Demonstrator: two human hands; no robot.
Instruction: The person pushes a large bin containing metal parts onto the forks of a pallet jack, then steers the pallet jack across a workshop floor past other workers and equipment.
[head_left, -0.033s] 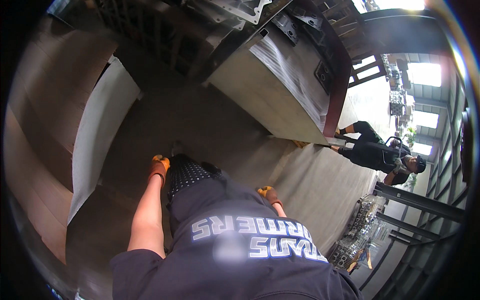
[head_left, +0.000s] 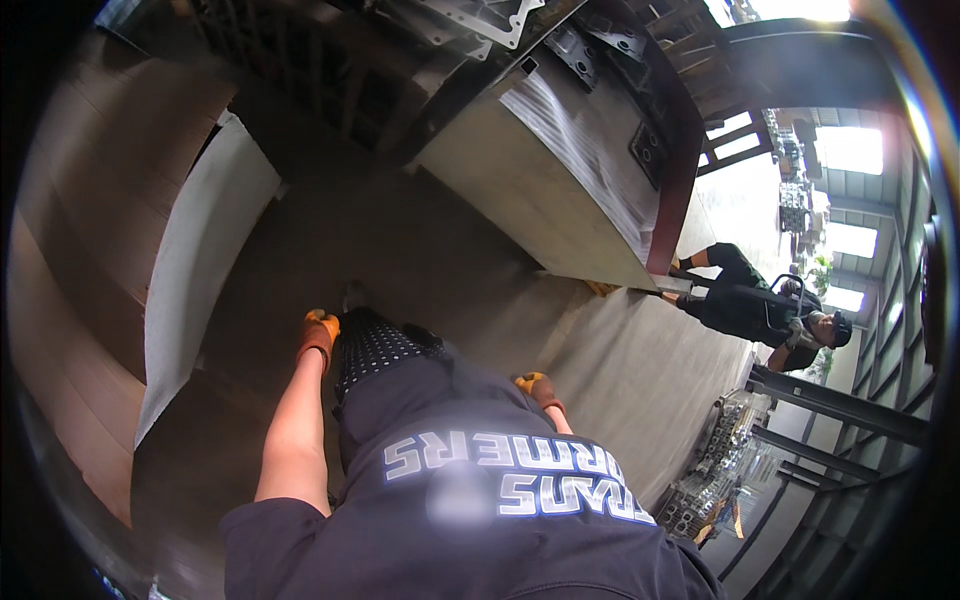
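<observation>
1. The left hand [head_left: 318, 335] hangs beside the dotted trousers [head_left: 375, 350], its fingers looking curled; I can't tell whether it pinches anything. An unready grip there could let a load slip.
2. The right hand [head_left: 537, 388] sits low on the other side, partly behind the wearer's shirt [head_left: 470, 400]. It looks bent too, but I can't tell if it is shut or holding something. Working unseen like that, it might get knocked.
3. The crate [head_left: 530, 200] stands ahead, apart from both hands, bearing metal parts [head_left: 647, 147]. Its corner and edges could catch a shin or sleeve if someone steps in too close.
4. Whitish sheeting [head_left: 572, 150] lies beside those parts. If it is slick, a part might slide when nudged.
5. The pale board [head_left: 200, 270] rises on the left, apart from the left hand. A careless turn that way could bump it, and if it is loose, it might tip.
6. A co-worker [head_left: 745, 290] stands past the crate's far end, by a dark bent bar [head_left: 797, 290]. Two people moving without a word could collide there.
7. The floor [head_left: 630, 350] is dim around the wearer's feet, so low clutter might trip them.
</observation>
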